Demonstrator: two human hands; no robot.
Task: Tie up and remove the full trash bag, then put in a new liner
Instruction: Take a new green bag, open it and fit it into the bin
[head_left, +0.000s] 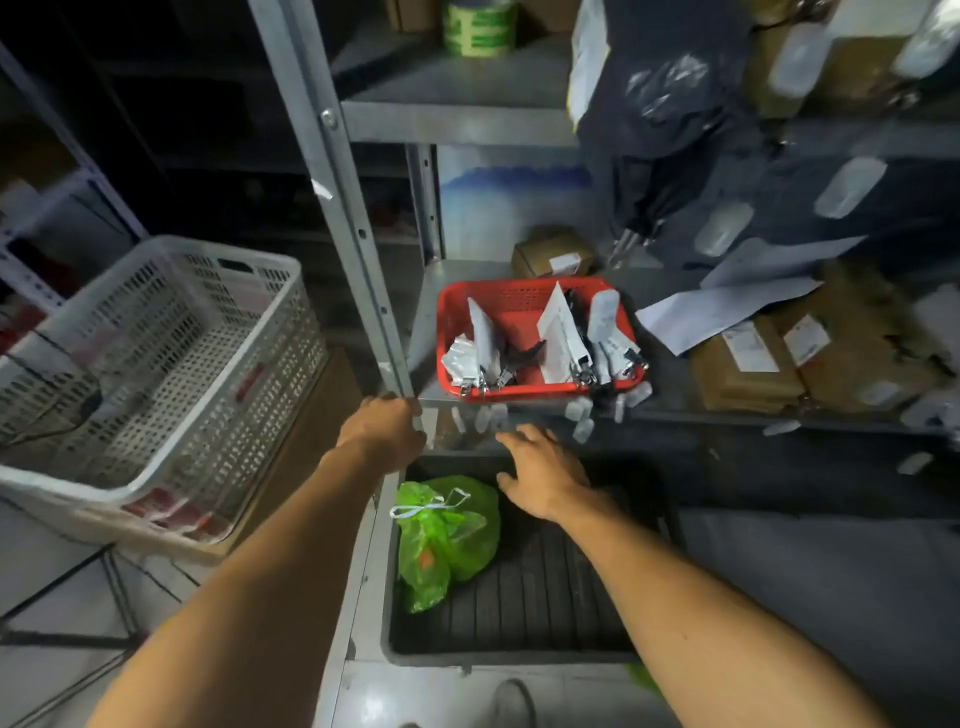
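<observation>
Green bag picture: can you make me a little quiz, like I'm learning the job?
1. True or false: the green bag lies in the dark bin.
2. What does the left hand grip?
A. the shelf post
B. the red basket
C. the white basket
3. Fill in: the right hand is open above the ____.

Key:
1. True; its top is tied with a white string.
2. A
3. bin
</observation>
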